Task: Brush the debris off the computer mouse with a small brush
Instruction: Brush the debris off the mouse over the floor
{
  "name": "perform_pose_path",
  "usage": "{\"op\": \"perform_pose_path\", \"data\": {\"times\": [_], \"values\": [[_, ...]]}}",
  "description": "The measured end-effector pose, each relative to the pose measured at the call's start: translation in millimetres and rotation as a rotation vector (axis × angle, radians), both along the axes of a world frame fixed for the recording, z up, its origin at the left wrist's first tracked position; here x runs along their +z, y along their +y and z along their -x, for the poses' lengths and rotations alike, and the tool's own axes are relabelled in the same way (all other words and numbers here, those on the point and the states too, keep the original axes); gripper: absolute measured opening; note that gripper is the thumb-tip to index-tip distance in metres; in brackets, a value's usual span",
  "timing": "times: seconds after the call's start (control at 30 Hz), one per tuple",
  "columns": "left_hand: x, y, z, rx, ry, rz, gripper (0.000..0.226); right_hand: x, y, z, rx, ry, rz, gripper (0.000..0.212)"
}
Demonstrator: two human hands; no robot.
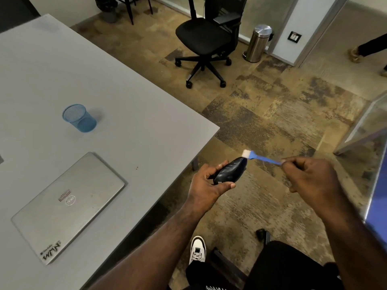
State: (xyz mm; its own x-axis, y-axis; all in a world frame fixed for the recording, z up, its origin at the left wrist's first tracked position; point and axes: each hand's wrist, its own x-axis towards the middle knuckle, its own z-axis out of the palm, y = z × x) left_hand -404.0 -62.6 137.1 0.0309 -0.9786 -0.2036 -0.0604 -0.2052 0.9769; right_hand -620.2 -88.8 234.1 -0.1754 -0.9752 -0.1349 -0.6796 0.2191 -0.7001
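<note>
Beyond the grey table's (129, 114) corner, over patchy carpet, the left hand (206, 185) clamps the black mouse (229, 170) while the right hand (310, 174) pinches the blue brush (261, 158), bristles touching its far end: brushing appears underway, next probably light strokes outward.

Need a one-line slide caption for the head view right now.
Left hand holds a black mouse beside the table while right hand brushes its tip with a blue brush.
</note>
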Motion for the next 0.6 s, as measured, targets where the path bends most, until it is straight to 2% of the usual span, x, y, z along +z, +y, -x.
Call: {"op": "perform_pose_path", "data": {"times": [0.07, 0.2, 0.27, 0.43, 0.6], "values": [[0.3, 0.0, 0.0, -0.004, 0.011, -0.011, 0.063, -4.8, 2.8, -4.2, 0.068, 0.027, -0.042, 0.022], [0.6, 0.7, -2.2, 0.005, 0.141, -0.074, 0.061, -8.9, -1.8, 9.2, -0.058, 0.210, 0.085, 0.021], [-1.4, 0.4, -4.4, 0.046, 0.243, -0.120, 0.058, -9.5, -2.6, 14.8, -0.073, 0.159, 0.129, 0.021], [-8.2, -1.8, -6.1, 0.113, 0.471, -0.227, 0.049, -9.6, 12.5, 2.1, 0.103, -0.040, 0.192, 0.015], [-13.1, -5.2, -3.4, 0.127, 0.659, -0.287, 0.057, -16.6, 24.9, -5.9, 0.382, -0.014, 0.042, 0.015]]}}
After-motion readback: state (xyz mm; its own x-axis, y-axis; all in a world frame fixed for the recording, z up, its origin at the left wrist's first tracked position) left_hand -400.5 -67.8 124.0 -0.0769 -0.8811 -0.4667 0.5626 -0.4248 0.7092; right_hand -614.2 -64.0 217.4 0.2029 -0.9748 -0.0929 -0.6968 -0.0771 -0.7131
